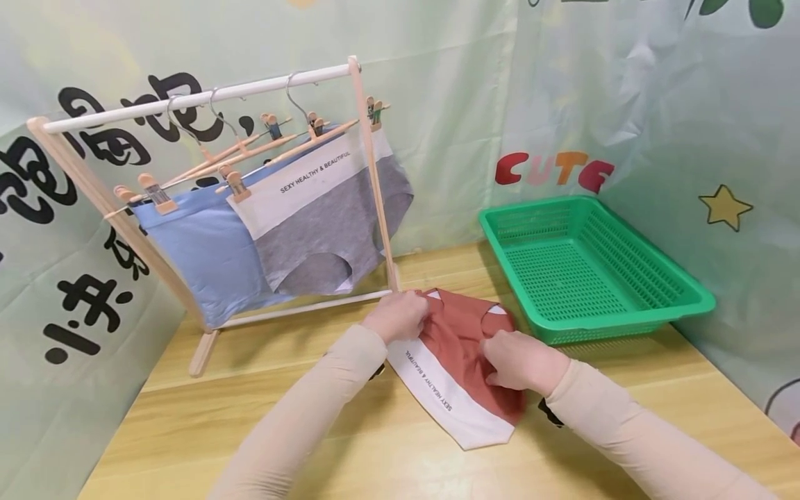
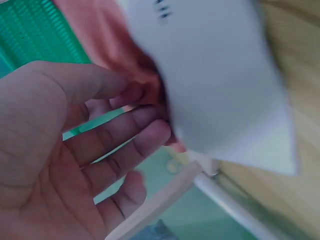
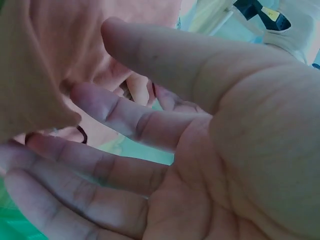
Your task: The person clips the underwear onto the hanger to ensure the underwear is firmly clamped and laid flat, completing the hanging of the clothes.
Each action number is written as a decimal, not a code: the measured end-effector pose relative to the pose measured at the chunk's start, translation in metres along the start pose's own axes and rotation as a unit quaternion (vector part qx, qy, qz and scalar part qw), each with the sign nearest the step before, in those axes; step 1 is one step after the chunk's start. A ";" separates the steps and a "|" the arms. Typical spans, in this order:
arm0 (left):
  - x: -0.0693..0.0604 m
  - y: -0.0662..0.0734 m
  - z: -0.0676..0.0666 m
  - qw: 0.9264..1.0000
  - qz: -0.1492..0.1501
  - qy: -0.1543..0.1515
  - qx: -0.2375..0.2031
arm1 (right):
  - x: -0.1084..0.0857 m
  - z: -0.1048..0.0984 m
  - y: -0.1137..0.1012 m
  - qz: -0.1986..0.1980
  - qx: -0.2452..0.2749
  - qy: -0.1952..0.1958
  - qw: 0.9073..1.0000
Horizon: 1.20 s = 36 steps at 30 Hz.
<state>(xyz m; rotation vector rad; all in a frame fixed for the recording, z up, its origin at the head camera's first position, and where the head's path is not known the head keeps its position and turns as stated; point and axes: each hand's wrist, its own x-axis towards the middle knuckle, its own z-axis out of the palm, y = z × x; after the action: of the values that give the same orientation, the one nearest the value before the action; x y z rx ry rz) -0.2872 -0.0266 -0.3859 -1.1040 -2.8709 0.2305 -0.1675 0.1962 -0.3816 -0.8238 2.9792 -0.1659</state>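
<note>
A pair of rust-red briefs (image 1: 455, 328) with a wide white waistband (image 1: 431, 382) lies on the wooden table, the lettered band turned toward me. At its far left side my left hand (image 1: 396, 317) pinches the red fabric between thumb and fingers, as the left wrist view shows near the white band (image 2: 215, 75). My right hand (image 1: 525, 360) is at the right side of the briefs. In the right wrist view its fingers are mostly straight and touch the red cloth (image 3: 75, 40), with the thumb apart from them.
A wooden rack (image 1: 373, 180) stands at the left, with blue briefs (image 1: 200, 243) and grey briefs (image 1: 319, 222) clipped to hangers. Other hangers (image 1: 250, 146) hang there too. A green plastic basket (image 1: 631, 323) stands at the back right. Printed cloth (image 1: 437, 139) walls the table.
</note>
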 end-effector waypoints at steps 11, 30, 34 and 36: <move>0.046 0.009 -0.006 0.991 -0.076 -0.027 -0.109 | -0.004 -0.003 -0.006 0.056 -0.005 -0.025 0.998; 0.089 0.006 0.008 0.972 -0.105 -0.031 -0.209 | -0.014 -0.002 -0.006 0.053 -0.013 0.001 0.998; 0.087 0.015 -0.015 0.972 -0.104 0.049 -0.206 | -0.016 -0.001 -0.006 0.050 -0.020 0.020 0.998; 0.091 0.019 -0.021 0.969 -0.099 0.081 -0.211 | -0.016 0.000 -0.006 0.048 -0.027 0.030 0.998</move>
<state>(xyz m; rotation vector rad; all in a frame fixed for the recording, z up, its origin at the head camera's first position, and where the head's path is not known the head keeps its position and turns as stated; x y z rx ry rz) -0.3399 0.0513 -0.3684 -0.8196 -2.9219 -0.4783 -0.1508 0.1998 -0.3804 -0.6904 3.0841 -0.1083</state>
